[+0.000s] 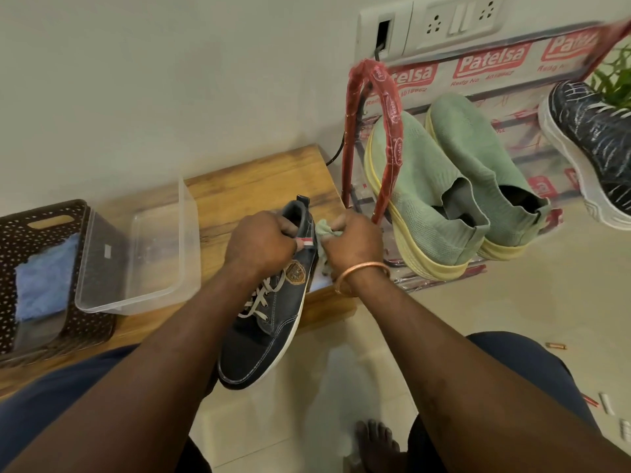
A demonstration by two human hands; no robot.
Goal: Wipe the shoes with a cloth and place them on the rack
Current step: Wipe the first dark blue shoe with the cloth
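Between the hands, the dark sneaker hangs toe-low past the tabletop edge. The left hand clamps its heel collar, and the right hand bunches the green cloth against the heel side. The risk, I'd say: a hard rub could twist the shoe out of that one-ended grip. The rack, just right of the right hand, holds green shoes.

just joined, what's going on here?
A person is wiping a dark denim sneaker. The left hand grips it at the heel collar, and the right hand holds a green cloth against its side. The sneaker is not yet on the rack, where a green pair and a black shoe sit.
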